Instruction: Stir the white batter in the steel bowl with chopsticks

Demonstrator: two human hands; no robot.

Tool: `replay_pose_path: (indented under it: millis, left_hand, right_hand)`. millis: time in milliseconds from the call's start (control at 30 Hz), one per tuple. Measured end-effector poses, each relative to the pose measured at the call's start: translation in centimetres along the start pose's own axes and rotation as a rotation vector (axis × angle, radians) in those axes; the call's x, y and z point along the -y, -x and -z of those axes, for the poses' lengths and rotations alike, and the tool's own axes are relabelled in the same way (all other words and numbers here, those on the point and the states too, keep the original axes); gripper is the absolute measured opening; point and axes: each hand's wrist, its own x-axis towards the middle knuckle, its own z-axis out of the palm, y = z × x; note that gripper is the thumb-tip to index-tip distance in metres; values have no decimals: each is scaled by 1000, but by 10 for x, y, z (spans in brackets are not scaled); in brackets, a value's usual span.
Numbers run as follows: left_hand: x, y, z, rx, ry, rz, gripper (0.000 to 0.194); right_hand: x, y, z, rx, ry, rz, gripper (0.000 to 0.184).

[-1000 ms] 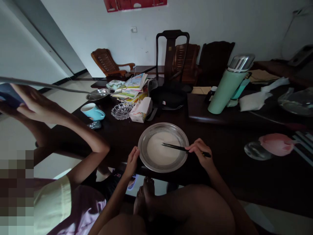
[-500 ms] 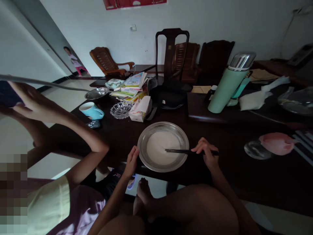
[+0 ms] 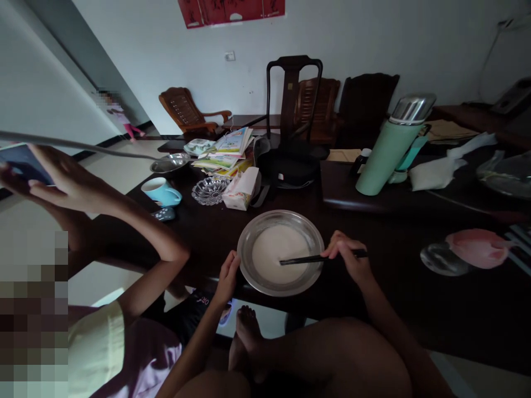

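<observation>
A shallow metal bowl with a white mixture in it sits at the near edge of the dark table. My right hand is closed on a pair of dark chopsticks, whose tips dip into the white mixture. My left hand curls round the bowl's left rim and steadies it. My bare knees and a foot show below the table edge.
Another person sits at my left, arm on the table, holding a phone. Behind the bowl stand a blue cup, a glass ashtray, a tissue pack, books, a green thermos and chairs. A pink object lies at right.
The chopsticks' tips have swept from the bowl's upper middle down to its lower middle as my right hand swings round. My left hand stays on the rim.
</observation>
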Motion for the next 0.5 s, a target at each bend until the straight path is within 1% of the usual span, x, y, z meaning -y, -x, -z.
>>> replay_pose_path:
  millis: [67,100,133,167,233,267,300,367,433,467,500]
  left_hand:
    - [-1,1,0,-4,8,6,42]
    - [-1,1,-1,-3,12,7,42]
    - [-1,1,0,-2,15,7,42]
    - [-1,2,0,-2,16,7,42]
    - [-1,2,0,-5,12,12,41]
    - [-1,2,0,-5,8,16,41]
    - [-1,2,0,-6,3,20,41]
    - [0,2,1,-3,-7,22,42]
    - [1,1,1,0,-16,13,43]
    - [1,1,1,2,-18,8,43]
    - [1,1,1,4,-19,5,44]
  right_hand:
    - [-3,2,-4,110,58,31,36]
    - [-5,3,-5,127,90,45,32]
    - [-6,5,-5,110,112,53,29]
    - [-8,7,-4,63,113,57,30]
    - [-12,11,0,-49,44,52,38]
    - [-13,12,1,-81,-7,44,42]
    - [-13,13,2,-80,-46,33,44]
    - [-12,14,3,2,-49,4,42]
    - [-10,13,1,81,32,-8,35]
    - [-9,12,1,87,74,-4,33]
    - [-9,12,1,65,101,3,31]
